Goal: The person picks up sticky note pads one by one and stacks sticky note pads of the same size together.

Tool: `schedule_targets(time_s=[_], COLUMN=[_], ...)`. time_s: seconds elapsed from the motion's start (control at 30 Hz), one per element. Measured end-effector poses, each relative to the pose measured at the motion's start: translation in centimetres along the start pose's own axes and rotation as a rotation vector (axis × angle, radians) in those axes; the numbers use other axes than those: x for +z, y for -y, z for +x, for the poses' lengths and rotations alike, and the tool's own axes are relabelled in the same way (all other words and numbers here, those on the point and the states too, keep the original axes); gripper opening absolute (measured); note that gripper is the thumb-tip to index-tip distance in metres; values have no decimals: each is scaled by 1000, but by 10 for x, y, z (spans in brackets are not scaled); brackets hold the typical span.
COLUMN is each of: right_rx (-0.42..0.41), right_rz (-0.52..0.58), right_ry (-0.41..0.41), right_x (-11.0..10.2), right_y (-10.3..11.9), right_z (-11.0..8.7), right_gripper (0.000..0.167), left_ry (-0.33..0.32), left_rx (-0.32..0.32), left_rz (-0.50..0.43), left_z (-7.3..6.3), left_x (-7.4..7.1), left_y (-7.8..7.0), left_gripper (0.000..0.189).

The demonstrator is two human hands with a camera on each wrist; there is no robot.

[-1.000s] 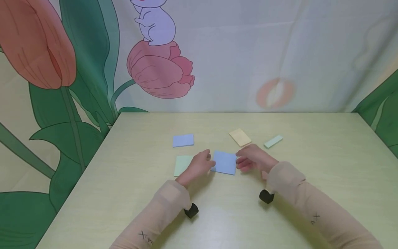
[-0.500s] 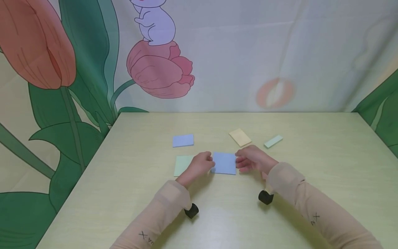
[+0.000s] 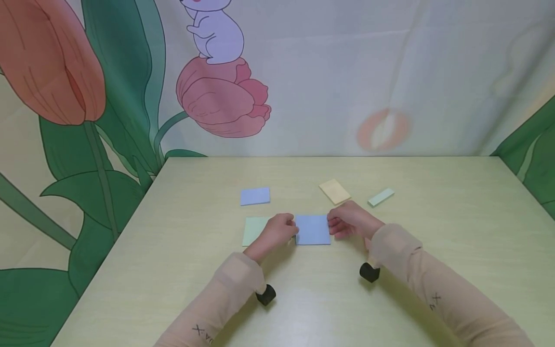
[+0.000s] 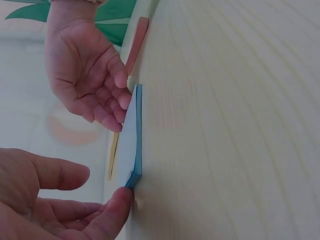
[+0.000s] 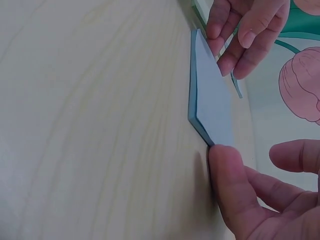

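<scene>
Green pad [image 3: 253, 229] partly behind left hand [image 3: 276, 229], near blue square [image 3: 312, 230]

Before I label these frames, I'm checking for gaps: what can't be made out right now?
- Blue pad: its underside, turned away in all three views.
- Green pad: right part, behind the left hand in the head view.
- Pink piece: mostly hidden by the right hand and right sleeve in the head view.
- Drawn rabbit: head view, top cut off by the upper edge.
</scene>
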State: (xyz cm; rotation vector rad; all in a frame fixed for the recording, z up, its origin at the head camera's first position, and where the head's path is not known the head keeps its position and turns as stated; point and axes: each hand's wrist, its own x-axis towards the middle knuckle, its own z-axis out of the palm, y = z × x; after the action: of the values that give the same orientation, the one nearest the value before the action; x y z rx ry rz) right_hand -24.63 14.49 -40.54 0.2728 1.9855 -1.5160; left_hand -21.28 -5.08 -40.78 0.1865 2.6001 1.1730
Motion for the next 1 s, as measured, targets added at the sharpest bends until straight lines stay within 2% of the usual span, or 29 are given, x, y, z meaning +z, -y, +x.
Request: schedule_targets(time_s=[0.5, 0.6, 0.63, 0.77, 0.87, 1.0], right_rx=[6, -20, -40, -171, -293, -428], right_rz=[-18, -37, -53, -227, -449, -729], right_ry=[-30, -42, -44, -66, -96, -100], right_x=[2, 3, 3, 2, 0, -1], right_y=[0, -1, -2, -2, -1, -1], right_z=[2, 1, 0, -1, -2, -2], right_gripper=[19, 19, 21, 28, 36, 54], left_ry=[16, 30, 33, 4, -45, -104], left_rx=[-14, -7, -5, 23, 46, 41], left_rz=[-36, -18, -15, 6, 39, 144], left_z=[-2, -5, -7, -14, -17, -18], left_x=[-1, -4, -5, -12, -20, -32], left_y=[0, 0, 0, 1, 3, 10], left_gripper=[20, 10, 14, 43, 41, 39])
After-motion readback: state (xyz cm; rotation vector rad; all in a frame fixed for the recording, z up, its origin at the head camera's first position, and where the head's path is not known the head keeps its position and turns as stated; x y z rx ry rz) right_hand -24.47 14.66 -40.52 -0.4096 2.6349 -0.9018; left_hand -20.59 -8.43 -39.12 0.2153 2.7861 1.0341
